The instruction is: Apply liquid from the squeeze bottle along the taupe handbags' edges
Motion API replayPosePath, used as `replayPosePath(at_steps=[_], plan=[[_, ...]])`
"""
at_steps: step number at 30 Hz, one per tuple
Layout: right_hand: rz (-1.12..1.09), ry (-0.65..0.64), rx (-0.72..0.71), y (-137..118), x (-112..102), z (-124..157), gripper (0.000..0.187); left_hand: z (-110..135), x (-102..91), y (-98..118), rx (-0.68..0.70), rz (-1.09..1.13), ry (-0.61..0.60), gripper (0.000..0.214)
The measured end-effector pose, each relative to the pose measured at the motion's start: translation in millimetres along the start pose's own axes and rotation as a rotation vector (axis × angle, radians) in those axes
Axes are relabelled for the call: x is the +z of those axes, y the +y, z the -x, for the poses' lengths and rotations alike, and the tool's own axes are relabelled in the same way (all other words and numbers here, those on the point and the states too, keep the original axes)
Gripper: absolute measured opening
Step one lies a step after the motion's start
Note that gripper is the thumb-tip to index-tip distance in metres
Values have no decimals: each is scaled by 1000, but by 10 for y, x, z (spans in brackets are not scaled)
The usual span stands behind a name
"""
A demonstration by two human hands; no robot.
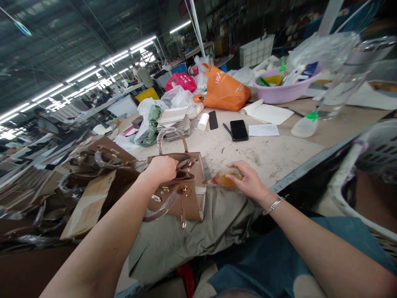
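Note:
A tan leather handbag (194,190) with plastic-wrapped handles lies on a grey-green cloth (186,240) at the table's near edge. My left hand (163,167) reaches into the bag's open top, its fingers curled around the inner edge. My right hand (248,180) sits just right of the bag, closed over a small amber squeeze bottle (226,177) whose red tip points at the bag's side. A silver bracelet is on my right wrist.
More brown handbags (102,159) and cardboard pile up at left. Farther back lie two black phones (238,129), a white roll (203,121), a stack of swatch cards (175,122), an orange tote (223,91), a lilac basin (279,93) and a white basket (378,153) at right.

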State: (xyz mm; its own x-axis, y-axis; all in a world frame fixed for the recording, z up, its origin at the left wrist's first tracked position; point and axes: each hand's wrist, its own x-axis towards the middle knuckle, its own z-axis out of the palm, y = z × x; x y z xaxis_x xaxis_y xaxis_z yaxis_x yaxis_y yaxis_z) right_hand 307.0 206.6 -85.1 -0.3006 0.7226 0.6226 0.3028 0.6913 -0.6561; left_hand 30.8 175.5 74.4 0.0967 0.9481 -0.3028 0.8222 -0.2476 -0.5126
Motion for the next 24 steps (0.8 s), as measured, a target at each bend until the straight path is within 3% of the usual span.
replayPosePath(at_steps=[4, 10, 20, 23, 24], plan=[[18, 79, 22, 12, -22, -26, 23, -4, -4, 3, 0, -4, 6, 32], [6, -35, 21, 78, 74, 64, 25, 23, -16, 15, -14, 5, 4, 30], [-1, 5, 54, 84, 130, 122, 30, 75, -24, 8, 14, 37, 59, 31], [5, 31, 79, 193, 172, 199, 41, 112, -15, 49, 36, 66, 30, 27], [18, -14, 120, 267, 201, 216, 41, 104, 2, 53, 22, 84, 36, 25]])
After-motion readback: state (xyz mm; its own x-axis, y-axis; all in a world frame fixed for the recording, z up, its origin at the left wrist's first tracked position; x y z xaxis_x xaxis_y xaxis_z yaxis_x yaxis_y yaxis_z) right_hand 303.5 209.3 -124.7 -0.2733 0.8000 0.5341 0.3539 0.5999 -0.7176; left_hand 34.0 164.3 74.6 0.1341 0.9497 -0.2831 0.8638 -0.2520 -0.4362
